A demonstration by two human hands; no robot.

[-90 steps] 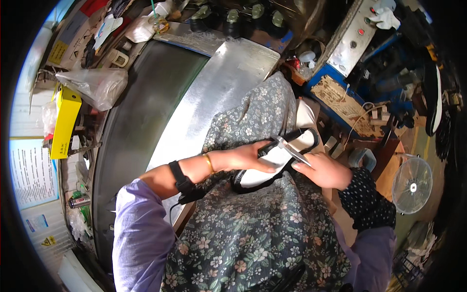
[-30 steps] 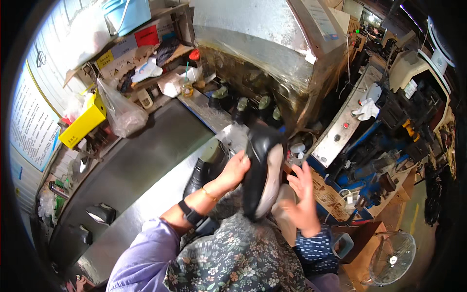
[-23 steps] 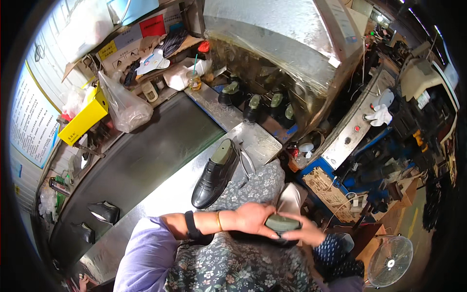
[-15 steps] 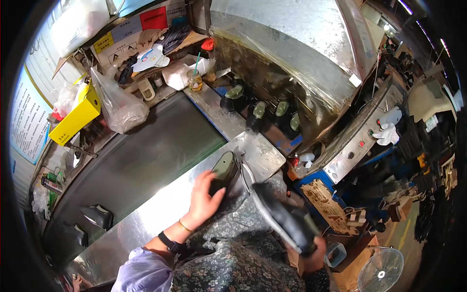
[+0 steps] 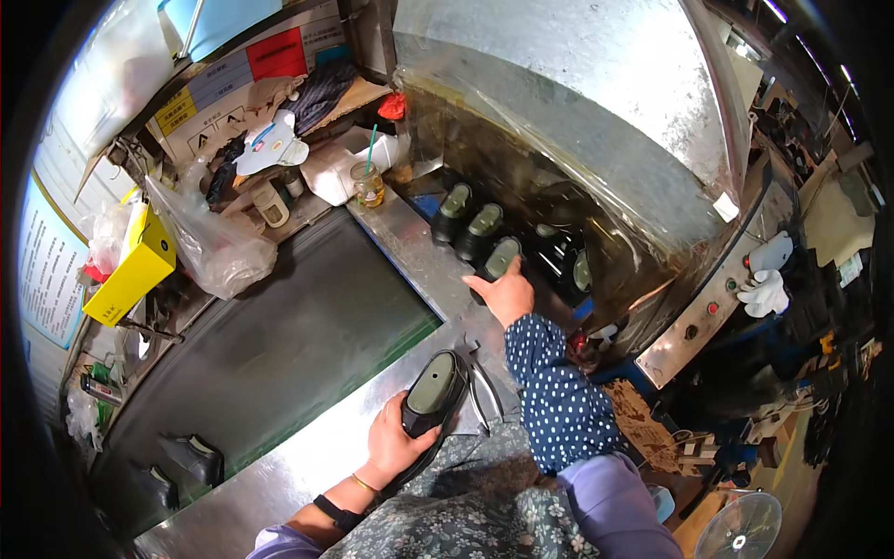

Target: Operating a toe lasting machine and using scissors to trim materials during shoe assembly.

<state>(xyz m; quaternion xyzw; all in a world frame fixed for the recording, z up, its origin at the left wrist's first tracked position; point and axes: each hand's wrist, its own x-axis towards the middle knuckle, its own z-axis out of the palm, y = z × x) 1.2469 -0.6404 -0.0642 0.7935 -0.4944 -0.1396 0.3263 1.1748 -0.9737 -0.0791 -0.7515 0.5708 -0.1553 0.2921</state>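
My left hand (image 5: pixel 396 445) is closed around the side of a black shoe (image 5: pixel 453 401) with a green last (image 5: pixel 431 385) in it, low over the metal bench. Beside that shoe, a pair of metal pincers (image 5: pixel 484 393) lies with its handles apart. Ahead, my right hand (image 5: pixel 510 296) grips another black shoe with a green last (image 5: pixel 504 258) at the mouth of the hooded machine. Two more such shoes, a nearer one (image 5: pixel 482 226) and a farther one (image 5: pixel 454 203), stand in line with it. Others, partly hidden, sit further under the hood.
A dark conveyor belt (image 5: pixel 279 345) runs along the left, with two black shoes (image 5: pixel 194 458) on it. The metal hood (image 5: pixel 559 93) with a clear plastic curtain (image 5: pixel 596 186) stands ahead. A glass jar with a straw (image 5: pixel 368 184) stands by the belt's far end. Right is a control panel (image 5: pixel 694 321).
My right hand has gone from the lower right, where it held a black shoe, up to the shoes by the hood. My left hand now grips the shoe by the pincers. The view has shifted.
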